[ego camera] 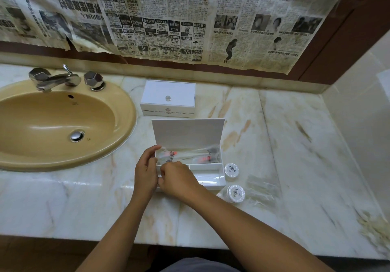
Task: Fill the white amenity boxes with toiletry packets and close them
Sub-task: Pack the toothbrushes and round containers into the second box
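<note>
An open white amenity box (211,176) stands on the marble counter with its lid (187,132) raised. Clear toiletry packets (190,155) with red print lie in its rear compartment. My left hand (146,170) rests at the box's left end, thumb over the rim. My right hand (179,180) is over the front left compartment with fingers pinched on something small; what it holds is hidden. A second white box (168,98) sits closed behind. Two round white packets (231,169) (235,193) and clear plastic sachets (262,189) lie to the right.
A tan sink (59,124) with a chrome tap (57,79) fills the counter's left. Old newspaper (168,18) covers the mirror behind. A side wall (363,113) bounds the counter on the right. The counter's front edge (190,244) runs just below my forearms.
</note>
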The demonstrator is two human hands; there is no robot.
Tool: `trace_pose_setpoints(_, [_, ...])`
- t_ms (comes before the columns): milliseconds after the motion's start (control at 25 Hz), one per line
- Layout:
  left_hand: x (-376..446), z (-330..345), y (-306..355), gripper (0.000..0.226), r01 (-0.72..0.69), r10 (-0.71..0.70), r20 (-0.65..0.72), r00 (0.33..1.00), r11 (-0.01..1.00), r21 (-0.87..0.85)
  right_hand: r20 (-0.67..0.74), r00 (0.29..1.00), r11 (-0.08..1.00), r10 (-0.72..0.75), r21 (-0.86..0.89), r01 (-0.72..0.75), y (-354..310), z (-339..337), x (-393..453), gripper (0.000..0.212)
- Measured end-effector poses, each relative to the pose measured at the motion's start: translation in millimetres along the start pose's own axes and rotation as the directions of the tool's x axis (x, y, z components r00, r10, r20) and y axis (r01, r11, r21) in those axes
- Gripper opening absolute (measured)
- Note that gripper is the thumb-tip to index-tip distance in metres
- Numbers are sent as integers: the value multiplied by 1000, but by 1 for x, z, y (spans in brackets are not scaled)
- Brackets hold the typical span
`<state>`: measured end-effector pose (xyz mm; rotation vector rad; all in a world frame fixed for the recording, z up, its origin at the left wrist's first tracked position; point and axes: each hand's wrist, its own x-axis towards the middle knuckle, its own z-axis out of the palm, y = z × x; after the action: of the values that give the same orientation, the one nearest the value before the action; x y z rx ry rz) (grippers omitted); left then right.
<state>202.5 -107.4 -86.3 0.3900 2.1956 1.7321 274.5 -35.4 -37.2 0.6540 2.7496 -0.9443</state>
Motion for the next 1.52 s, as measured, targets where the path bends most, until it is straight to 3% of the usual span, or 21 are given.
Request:
trace_pose_setpoints(160, [-1, 0, 1, 43, -1, 1, 5, 1000, 1000, 3, -56, 998, 1000, -11, 12, 12, 6, -10, -5, 18])
trace_pose_setpoints(360, [-1, -1, 1, 43, 6, -6, 18, 1000, 1000, 0, -311, 950, 978, 9, 200, 56, 22, -46, -17, 18])
trace_pose_setpoints(480, [-1, -1, 1, 42, 16, -16, 23, 1000, 1000, 8, -442, 894, 960, 76, 275, 55, 49, -64, -24, 14])
trace_pose_setpoints(640, [0, -1, 1, 40, 28, -28, 17, 999, 999, 37, -498, 838, 949, 226, 307, -73, 96, -75, -39, 14])
trace_pose_setpoints(880, [-3, 1, 5, 39, 9, -9, 14, 1000, 999, 47, -338, 847, 904, 410, 275, -328, 141, -62, -51, 31])
trace_pose_setpoints(1040, [-3, 2, 6, 39, 18, -18, 8, 1000, 999, 50, -228, 865, 887, 447, 235, -397, 150, -50, -50, 40])
trace_pose_setpoints(1520, [-5, 2, 9, 39, 6, -7, 14, 1000, 999, 41, -302, 843, 892, 445, 239, -385, 144, -54, -48, 42])
